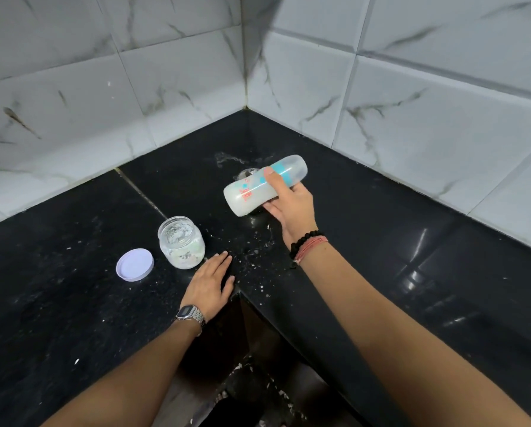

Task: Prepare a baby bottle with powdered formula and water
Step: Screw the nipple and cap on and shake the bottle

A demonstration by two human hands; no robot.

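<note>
I see my right hand (pixel 292 204) holding a translucent plastic baby bottle with teal and red markings (pixel 264 184) above the black polished stone counter (pixel 381 241), toward the far corner where the two white marble-patterned tiled walls (pixel 442 103) meet. The bottle lies nearly on its side, tilted, one end pointing far right and the other near left, and milky white liquid pools in the lower, left end. My thumb lies across the top of the bottle and my fingers (pixel 272 208) curl under it, so the grip wraps round its middle. Which end carries the teat I cannot tell. Just behind the bottle a small shiny object sits on the counter, mostly hidden. My left hand (pixel 213 282) rests flat on the counter at its near inner edge, fingers straight and together, holding nothing; it wears a silver metal wristwatch (pixel 190 314). My right wrist carries a black beaded bracelet and a pink thread band (pixel 309 246). Just left of my left hand's fingertips stands an open clear glass jar with white powder in its lower part (pixel 181 241). Its round pale lilac plastic lid (pixel 134 265) lies beside it on the left, inner side up. White specks of powder are scattered over the counter between my hands.
</note>
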